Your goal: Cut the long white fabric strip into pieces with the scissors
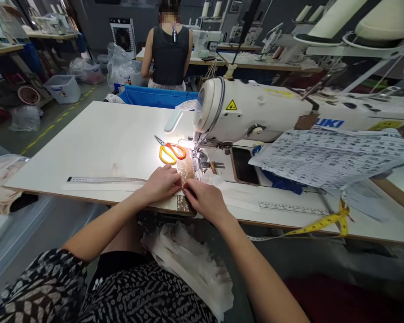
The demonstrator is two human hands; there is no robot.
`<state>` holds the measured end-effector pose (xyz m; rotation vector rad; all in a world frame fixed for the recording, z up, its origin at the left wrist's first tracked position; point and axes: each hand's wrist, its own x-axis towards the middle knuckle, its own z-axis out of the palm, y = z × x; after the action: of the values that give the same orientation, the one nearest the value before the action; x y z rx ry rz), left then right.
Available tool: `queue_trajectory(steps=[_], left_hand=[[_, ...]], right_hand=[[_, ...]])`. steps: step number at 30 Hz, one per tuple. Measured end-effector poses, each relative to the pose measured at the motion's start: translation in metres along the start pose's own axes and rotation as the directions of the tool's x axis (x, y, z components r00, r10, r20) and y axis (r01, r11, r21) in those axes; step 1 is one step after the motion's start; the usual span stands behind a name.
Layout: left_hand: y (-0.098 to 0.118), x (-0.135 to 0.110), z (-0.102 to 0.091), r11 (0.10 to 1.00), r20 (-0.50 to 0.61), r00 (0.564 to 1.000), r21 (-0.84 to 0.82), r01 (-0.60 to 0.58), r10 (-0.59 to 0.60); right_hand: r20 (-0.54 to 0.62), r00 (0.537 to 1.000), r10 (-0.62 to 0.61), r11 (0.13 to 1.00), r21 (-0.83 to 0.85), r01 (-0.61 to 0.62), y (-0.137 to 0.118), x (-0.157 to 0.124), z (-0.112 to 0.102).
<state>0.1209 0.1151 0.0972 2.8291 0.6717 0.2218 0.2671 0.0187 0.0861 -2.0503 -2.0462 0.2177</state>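
In the head view, our left hand and right hand meet at the near edge of the white surface. The finger ends of both hands pinch a small pale bit between them. It may be cloth, but we cannot tell, because our fingers hide most of it.

The foot of the sewing machine is near our fingers, at 1 o'clock, and our right hand is a little nearer to it. The machine is white, smooth and round at its end, and its long arm runs off toward 3 o'clock.

At 6 o'clock from our hands, low down by our lap, is a heap of pale cloth. It looks thin, soft and crumpled, and its long way runs from 11 to 5 o'clock.

The scissors lie at 12 o'clock from our left hand. They have a yellow loop and an orange loop, and the dark metal tips point to 10 o'clock. Just under them is shiny, wrinkly brown tape. A flat black phone lies at 2 o'clock.
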Motion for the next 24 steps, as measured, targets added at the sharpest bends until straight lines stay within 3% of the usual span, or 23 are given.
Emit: queue_trajectory(steps=[6, 17, 24], left_hand=[[0.000, 0.000, 0.001, 1.000, -0.002, 1.000, -0.003, -0.003, 0.003], [0.008, -0.001, -0.004, 0.999, 0.028, 0.999, 0.039, 0.014, -0.016], [0.009, -0.001, -0.004, 0.998, 0.029, 0.999, 0.058, 0.015, -0.017]], right_hand=[[0.004, 1.000, 0.028, 0.996, 0.084, -0.028, 0.009, -0.005, -0.005], [-0.029, 0.985, 0.170, 0.949, 0.274, -0.155, 0.071, -0.043, -0.027], [-0.066, 0.979, 0.193, 0.951, 0.258, -0.170, 0.074, -0.049, -0.026]])
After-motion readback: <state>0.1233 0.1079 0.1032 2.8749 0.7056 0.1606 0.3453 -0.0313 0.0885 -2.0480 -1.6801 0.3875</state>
